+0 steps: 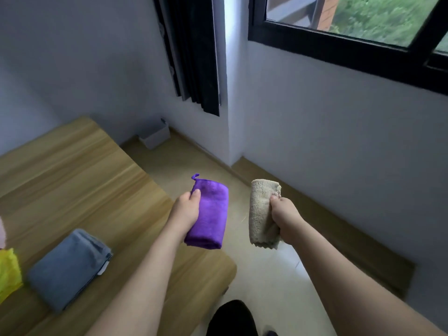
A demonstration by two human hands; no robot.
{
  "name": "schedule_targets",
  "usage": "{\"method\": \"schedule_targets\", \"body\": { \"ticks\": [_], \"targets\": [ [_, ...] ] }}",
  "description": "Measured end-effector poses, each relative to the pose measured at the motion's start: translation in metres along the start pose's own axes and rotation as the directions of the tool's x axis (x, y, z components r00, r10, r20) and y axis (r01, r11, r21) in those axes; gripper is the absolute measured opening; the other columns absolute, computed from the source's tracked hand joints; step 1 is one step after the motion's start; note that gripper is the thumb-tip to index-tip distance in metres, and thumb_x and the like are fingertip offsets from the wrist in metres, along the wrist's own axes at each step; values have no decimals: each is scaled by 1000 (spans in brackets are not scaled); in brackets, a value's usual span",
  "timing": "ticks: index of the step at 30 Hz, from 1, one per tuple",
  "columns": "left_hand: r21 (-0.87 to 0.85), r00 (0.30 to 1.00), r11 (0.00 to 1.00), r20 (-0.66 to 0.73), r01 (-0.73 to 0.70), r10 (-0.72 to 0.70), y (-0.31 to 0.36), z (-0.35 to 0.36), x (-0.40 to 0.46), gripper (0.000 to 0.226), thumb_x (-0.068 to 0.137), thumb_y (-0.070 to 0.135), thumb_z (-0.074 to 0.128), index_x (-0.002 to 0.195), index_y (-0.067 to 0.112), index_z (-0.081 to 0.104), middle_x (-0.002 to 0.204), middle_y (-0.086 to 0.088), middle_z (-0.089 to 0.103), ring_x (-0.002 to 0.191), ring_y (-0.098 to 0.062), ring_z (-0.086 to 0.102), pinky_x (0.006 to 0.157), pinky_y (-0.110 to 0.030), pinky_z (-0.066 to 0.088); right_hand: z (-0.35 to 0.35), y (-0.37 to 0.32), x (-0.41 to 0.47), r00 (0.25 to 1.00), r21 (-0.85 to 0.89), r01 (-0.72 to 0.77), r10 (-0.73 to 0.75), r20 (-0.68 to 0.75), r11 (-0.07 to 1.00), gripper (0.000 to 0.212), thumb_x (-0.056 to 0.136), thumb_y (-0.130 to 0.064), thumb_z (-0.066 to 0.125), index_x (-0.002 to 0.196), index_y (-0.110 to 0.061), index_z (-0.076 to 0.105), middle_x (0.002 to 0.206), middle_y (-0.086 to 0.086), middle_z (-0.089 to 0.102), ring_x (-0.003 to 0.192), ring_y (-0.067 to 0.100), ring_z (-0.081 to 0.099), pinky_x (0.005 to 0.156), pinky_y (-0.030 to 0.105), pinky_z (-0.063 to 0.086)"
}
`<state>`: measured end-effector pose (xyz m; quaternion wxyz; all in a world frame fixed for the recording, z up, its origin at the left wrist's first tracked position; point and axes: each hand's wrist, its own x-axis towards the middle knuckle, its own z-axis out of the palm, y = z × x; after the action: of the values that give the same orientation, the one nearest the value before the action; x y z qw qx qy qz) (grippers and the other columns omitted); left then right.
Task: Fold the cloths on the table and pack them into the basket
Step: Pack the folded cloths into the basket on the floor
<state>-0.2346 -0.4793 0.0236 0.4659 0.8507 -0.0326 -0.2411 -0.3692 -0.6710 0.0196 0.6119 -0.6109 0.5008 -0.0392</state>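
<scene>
Wood-grain bench [80,180] fills the lower left of the head view, its rounded corner just under the person's left forearm, with pale floor beyond. Off that corner, over the floor, two folded cloths are carried in the air. The left hand [185,209] is closed around a purple cloth [211,214] folded into a thick pad, its hanging loop pointing away. The right hand [284,219] grips a beige cloth [260,212] bunched into a rough roll. On the bench, near its front edge, a grey cloth [68,267] lies folded, and beside it at the left border sits a yellow cloth [8,270], with a scrap of pink above it. No basket can be seen. This looks like the packing step: both hands carrying folded pieces away from the bench. Next, the basket must be found and each cloth set in flat so the folds hold.
</scene>
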Motion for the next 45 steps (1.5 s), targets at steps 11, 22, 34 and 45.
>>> {"method": "schedule_targets", "body": {
  "ticks": [11, 22, 34, 45],
  "targets": [
    [-406, 960, 877, -1, 256, -280, 47, 24, 193, 16, 79, 31, 43, 84, 17, 45, 76, -5, 41, 68, -20, 41, 60, -31, 30, 86, -150, 183, 960, -417, 278, -246, 130, 865, 39, 101, -41, 28, 85, -12, 49, 79, -2, 52, 77, 18, 49, 66, 32, 34],
    [-531, 928, 789, -14, 308, -372, 75, -21, 348, 37, 71, 32, 52, 92, 3, 60, 83, -13, 61, 75, -27, 59, 69, -38, 42, 214, -280, 327, 892, -616, 439, -236, 385, 655, 37, 102, -39, 28, 99, -10, 51, 91, 5, 55, 86, 25, 52, 75, 32, 38],
    [-442, 886, 864, -262, 241, -382, 158, -143, 585, 16, 94, 25, 51, 92, 28, 66, 99, -6, 71, 96, -30, 67, 93, -47, 51, 392, -456, 500, 777, -545, 550, -148, 612, 633, 39, 102, -32, 31, 132, -14, 48, 126, 12, 57, 114, 32, 54, 94, 33, 40],
    [-353, 883, 884, -240, 307, -403, 101, -297, 860, 27, 94, 12, 49, 117, 9, 63, 110, -17, 66, 100, -25, 59, 91, -34, 43, 652, -560, 625, 800, -636, 543, -107, 590, 548, 54, 101, -46, 24, 129, -6, 47, 129, 17, 54, 113, 29, 54, 92, 34, 43]
  ]
}}
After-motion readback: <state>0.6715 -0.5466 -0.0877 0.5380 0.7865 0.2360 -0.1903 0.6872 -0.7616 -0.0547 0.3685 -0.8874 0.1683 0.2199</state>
